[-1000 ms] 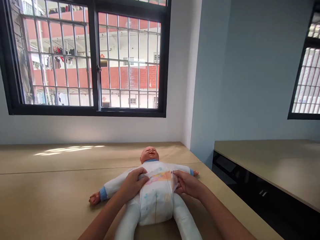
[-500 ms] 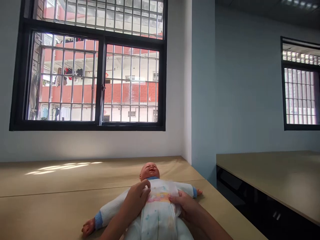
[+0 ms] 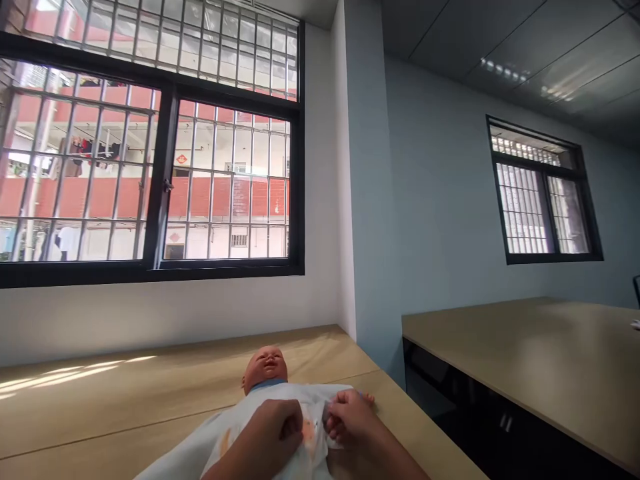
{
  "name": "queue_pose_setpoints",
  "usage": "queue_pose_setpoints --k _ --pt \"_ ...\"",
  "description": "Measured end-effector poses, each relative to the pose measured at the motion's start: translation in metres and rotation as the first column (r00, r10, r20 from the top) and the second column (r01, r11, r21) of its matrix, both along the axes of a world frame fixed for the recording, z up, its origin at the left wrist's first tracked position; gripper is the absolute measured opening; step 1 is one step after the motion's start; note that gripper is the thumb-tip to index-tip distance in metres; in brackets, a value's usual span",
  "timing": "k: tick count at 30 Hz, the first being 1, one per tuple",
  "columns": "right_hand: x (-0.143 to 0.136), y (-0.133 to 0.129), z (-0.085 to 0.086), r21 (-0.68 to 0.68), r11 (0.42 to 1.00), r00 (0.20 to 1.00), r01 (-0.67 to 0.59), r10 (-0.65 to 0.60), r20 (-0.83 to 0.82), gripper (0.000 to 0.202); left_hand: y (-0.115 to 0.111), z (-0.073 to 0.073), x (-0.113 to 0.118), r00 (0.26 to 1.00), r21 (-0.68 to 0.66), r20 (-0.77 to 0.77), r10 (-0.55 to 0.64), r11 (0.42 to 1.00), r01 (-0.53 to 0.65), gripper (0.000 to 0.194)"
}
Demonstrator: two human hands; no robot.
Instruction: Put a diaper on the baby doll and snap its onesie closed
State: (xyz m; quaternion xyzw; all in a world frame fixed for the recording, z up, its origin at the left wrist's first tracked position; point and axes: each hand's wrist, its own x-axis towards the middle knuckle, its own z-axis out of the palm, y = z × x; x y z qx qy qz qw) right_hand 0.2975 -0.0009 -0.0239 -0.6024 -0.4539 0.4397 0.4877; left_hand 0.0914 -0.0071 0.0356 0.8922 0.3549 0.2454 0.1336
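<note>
White diaper (image 3: 308, 437), orange-printed, creased, on blue-collared doll (image 3: 267, 368).

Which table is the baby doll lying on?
The near table below the larger window holds the baby doll; the right-hand table does not.

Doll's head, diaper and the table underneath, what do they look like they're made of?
Doll's head: perhaps soft vinyl or another plastic, low-sheen, given its smooth, molded look. Diaper: probably a thin, matte nonwoven or film, as it creases softly and carries orange print. Table: likely wood-look laminate with a light sheen, judging by its smooth, even tan surface.
</note>
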Motion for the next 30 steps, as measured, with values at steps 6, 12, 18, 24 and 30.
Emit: queue_pose_setpoints --k 6,12,18,24,30 --pt "0.025 -0.003 -0.012 0.176 0.98 0.749 0.094 -0.185 0.636 0.01 0.005 -0.005 -0.001 1.0 -0.019 -0.007 0.005 1.0 -0.005 0.007" --pt "0.012 -0.011 -0.005 0.069 0.997 0.707 -0.04 -0.021 0.707 0.011 -0.004 -0.003 0.004 0.993 -0.007 -0.073 -0.09 0.996 0.09 0.019" --pt "0.003 -0.016 -0.002 0.082 0.994 0.687 -0.073 -0.01 0.726 0.009 -0.011 0.004 0.004 0.962 0.017 -0.13 -0.242 0.969 0.246 0.03" --pt "0.0 -0.018 0.001 0.222 0.949 0.763 -0.223 0.028 0.646 0.006 -0.012 0.003 0.004 0.971 0.032 -0.079 -0.226 0.973 0.229 0.03" --pt "-0.014 -0.016 0.01 0.347 0.884 0.844 -0.313 0.092 0.528 0.021 -0.013 0.004 0.004 0.984 -0.029 0.002 -0.177 0.984 0.177 0.022"
